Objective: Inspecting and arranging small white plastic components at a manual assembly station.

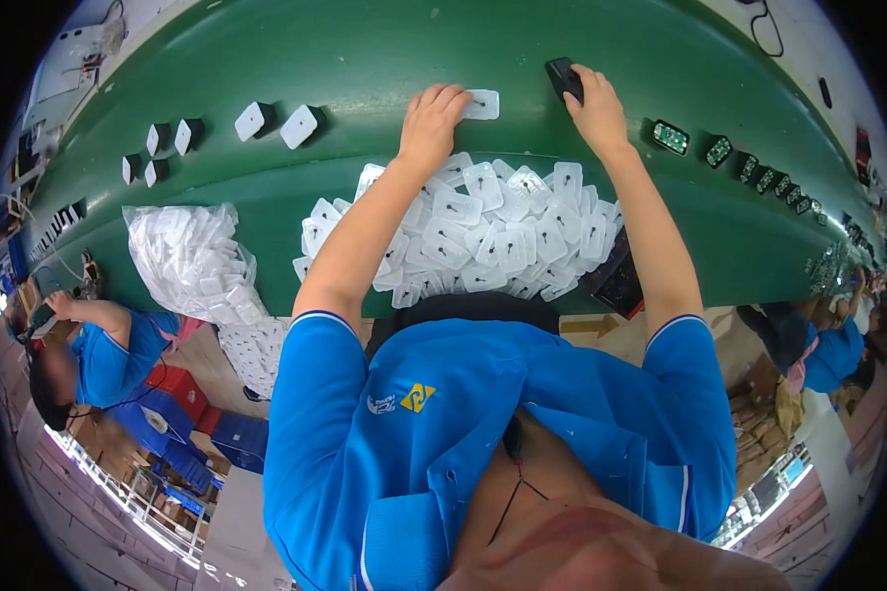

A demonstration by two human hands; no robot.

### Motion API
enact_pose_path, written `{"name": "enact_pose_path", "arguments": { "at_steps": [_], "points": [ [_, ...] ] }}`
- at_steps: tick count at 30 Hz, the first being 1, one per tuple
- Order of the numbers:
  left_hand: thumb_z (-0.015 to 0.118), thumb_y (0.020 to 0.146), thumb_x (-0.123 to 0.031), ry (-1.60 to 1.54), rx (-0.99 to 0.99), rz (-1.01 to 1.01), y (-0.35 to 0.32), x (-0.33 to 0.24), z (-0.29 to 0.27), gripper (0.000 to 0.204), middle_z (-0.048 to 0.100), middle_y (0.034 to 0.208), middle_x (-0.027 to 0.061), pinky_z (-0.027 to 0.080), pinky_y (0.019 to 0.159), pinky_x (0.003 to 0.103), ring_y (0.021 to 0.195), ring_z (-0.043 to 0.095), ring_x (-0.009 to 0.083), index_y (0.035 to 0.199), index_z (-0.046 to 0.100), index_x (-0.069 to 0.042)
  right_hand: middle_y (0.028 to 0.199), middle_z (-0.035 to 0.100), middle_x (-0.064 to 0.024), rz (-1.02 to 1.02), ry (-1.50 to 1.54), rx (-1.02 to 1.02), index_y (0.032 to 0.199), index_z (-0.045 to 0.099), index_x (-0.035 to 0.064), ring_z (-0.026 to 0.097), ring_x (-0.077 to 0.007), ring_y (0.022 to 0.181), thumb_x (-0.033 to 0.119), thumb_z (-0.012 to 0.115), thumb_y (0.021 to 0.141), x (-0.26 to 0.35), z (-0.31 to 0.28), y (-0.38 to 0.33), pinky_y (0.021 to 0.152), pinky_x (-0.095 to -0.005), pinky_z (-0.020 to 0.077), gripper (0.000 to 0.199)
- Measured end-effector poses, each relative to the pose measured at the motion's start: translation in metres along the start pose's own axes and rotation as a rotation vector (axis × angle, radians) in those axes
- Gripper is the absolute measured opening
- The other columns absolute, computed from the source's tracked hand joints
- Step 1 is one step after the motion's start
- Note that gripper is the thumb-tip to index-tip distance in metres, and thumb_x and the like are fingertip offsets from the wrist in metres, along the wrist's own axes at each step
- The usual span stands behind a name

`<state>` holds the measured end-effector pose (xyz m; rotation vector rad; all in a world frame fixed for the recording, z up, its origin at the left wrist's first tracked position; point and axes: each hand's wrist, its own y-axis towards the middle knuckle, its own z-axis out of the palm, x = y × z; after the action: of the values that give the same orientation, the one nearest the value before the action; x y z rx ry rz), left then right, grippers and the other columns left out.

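In the head view, a flat white square plastic piece [482, 104] is pinned on the green belt [365, 59] under the curled fingers of the left hand [432, 120]. A small black block-shaped device [563, 77] is gripped by the right hand [593, 106]. The heap of white plastic pieces [483, 231] just beside the forearms could be scattered by a careless elbow.

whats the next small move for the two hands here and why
Probably bring the two parts together. The left hand rests on a white square pad lying on the green belt, and the right hand grips a small black part just beside it, with the pile of white pads nearer the body.
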<state>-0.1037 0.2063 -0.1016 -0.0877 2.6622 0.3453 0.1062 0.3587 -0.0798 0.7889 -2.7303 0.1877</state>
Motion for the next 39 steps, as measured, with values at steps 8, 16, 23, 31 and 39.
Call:
{"name": "enact_pose_path", "arguments": {
  "at_steps": [8,16,23,31,39],
  "points": [
    [0.051,0.076,0.005,-0.314,-0.055,-0.101,-0.010,0.004,-0.001,0.043,0.057,0.119,0.0026,0.040,0.093,0.033,0.108,0.053,0.0229,0.117,0.054,-0.009,0.114,0.058,-0.0059,-0.183,0.336,-0.083,0.118,0.054,0.0087,0.056,-0.0239,0.100,0.007,0.060,0.080,0.036,0.003,-0.005,0.087,-0.0327,0.0449,0.039],
    [0.044,0.076,0.010,-0.493,-0.162,-0.192,-0.011,-0.002,-0.007,0.047,0.054,0.127,0.0032,0.038,0.099,0.032,0.119,0.050,0.0232,0.119,0.055,-0.006,0.114,0.060,-0.0015,-0.430,0.298,0.031,0.116,0.057,0.0102,0.056,-0.0199,0.102,0.003,0.060,0.076,0.084,0.015,-0.012,0.087,-0.0299,0.0454,0.041],
    [0.044,0.075,0.007,-0.343,-0.046,-0.135,-0.017,0.007,-0.009,0.049,0.054,0.129,0.0032,0.037,0.100,0.032,0.124,0.046,0.0230,0.121,0.055,-0.007,0.115,0.060,-0.0002,-0.435,0.174,0.054,0.113,0.059,0.0102,0.057,-0.0183,0.101,0.004,0.061,0.074,0.097,0.023,-0.015,0.086,-0.0288,0.0465,0.039],
    [0.047,0.078,-0.001,-0.129,0.017,-0.023,-0.021,0.017,-0.008,0.048,0.049,0.133,0.0011,0.037,0.100,0.033,0.126,0.044,0.0192,0.125,0.051,-0.010,0.112,0.060,-0.0009,-0.459,0.125,-0.111,0.110,0.058,0.0118,0.055,-0.0177,0.101,0.008,0.062,0.074,0.098,0.040,-0.022,0.082,-0.0279,0.0476,0.036],
    [0.057,0.077,-0.008,0.091,-0.007,0.046,-0.012,0.011,-0.012,0.048,0.053,0.125,0.0061,0.042,0.093,0.033,0.115,0.050,0.0257,0.124,0.049,-0.006,0.111,0.062,-0.0007,-0.278,0.241,0.262,0.113,0.060,0.0101,0.058,-0.0175,0.097,0.009,0.063,0.075,0.095,0.020,0.005,0.080,-0.0287,0.0480,0.038]
  ]
}}
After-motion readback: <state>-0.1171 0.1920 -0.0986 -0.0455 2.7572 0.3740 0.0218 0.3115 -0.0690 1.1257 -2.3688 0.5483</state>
